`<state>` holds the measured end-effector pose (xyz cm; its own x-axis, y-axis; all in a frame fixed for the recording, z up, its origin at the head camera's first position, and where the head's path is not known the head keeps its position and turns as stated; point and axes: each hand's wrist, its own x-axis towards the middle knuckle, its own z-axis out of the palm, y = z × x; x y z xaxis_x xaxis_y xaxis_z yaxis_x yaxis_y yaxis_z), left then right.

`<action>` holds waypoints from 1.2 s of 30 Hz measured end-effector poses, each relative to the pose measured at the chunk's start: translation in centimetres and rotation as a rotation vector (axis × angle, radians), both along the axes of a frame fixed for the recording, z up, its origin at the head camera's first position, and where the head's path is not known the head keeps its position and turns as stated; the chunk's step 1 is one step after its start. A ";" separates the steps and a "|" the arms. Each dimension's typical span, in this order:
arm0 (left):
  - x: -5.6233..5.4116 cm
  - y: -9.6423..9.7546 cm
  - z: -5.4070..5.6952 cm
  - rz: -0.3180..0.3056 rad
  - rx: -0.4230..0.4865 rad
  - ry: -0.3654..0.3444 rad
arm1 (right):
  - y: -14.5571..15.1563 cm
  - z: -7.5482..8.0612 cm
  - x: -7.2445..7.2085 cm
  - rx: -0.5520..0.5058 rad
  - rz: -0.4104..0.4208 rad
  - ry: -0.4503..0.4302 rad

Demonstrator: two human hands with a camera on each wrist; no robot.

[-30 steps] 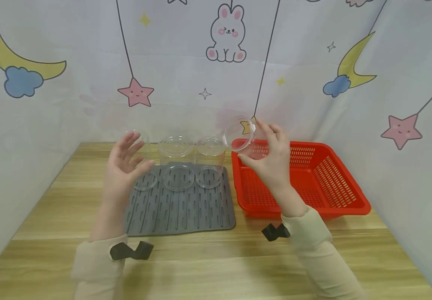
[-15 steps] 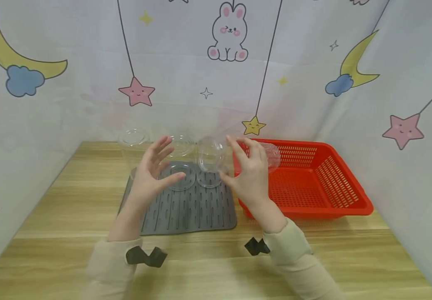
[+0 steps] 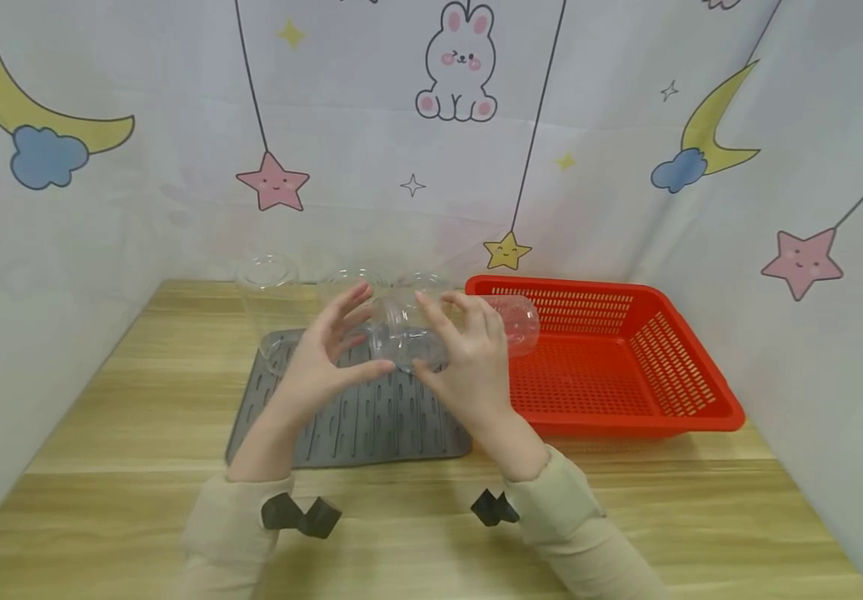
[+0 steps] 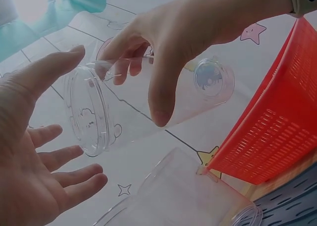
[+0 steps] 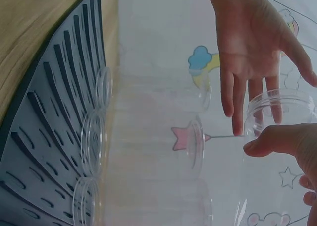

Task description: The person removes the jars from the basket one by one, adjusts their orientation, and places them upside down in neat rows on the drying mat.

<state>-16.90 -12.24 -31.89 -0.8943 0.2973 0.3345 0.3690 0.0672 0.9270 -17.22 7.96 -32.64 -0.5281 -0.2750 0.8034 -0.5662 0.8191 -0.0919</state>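
Note:
My right hand (image 3: 472, 362) grips a clear plastic cup (image 3: 523, 325) by its side. The cup lies sideways in the air above the mat, its ribbed wide end pointing left and its base towards the basket. Facing that wide end is my left hand (image 3: 315, 362), with thumb and fingers spread on either side of it. In the left wrist view the fingers of the left hand (image 4: 34, 171) look relaxed near the rim; whether they touch it I cannot tell. Behind the hands, several similar cups (image 3: 268, 304) stand upright on a grey ridged mat (image 3: 356, 429), partly hidden.
A red plastic basket (image 3: 701, 400) with perforated sides stands right of the mat on the wooden table (image 3: 401, 533). A white curtain (image 3: 371, 100) printed with stars, moons and a rabbit hangs behind and at both sides.
My right hand has brought the cup left and down from above the basket's near-left corner, turning it sideways. My left hand has moved right towards its wide end.

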 end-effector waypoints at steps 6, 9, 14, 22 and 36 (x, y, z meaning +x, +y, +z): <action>-0.1 0.1 -0.1 -0.018 -0.073 -0.024 | -0.5 -0.2 0.2 0.052 -0.009 0.017; -0.2 0.1 -0.1 -0.005 -0.096 -0.027 | -0.7 -0.3 0.2 0.069 -0.010 0.032; -0.2 0.0 0.1 0.020 -0.109 -0.035 | -1.0 -0.1 0.2 0.094 -0.021 0.045; -0.3 -0.1 0.2 0.038 -0.096 -0.063 | -0.8 0.1 0.4 0.128 0.004 -0.011; -0.3 -1.9 0.4 0.041 0.014 -0.065 | 1.9 0.8 -0.2 -0.253 0.243 0.032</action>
<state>-17.25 -14.13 -31.54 -0.9255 0.2560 0.2791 0.3052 0.0678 0.9499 -17.44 9.86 -31.86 -0.4451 -0.1796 0.8773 -0.7476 0.6138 -0.2537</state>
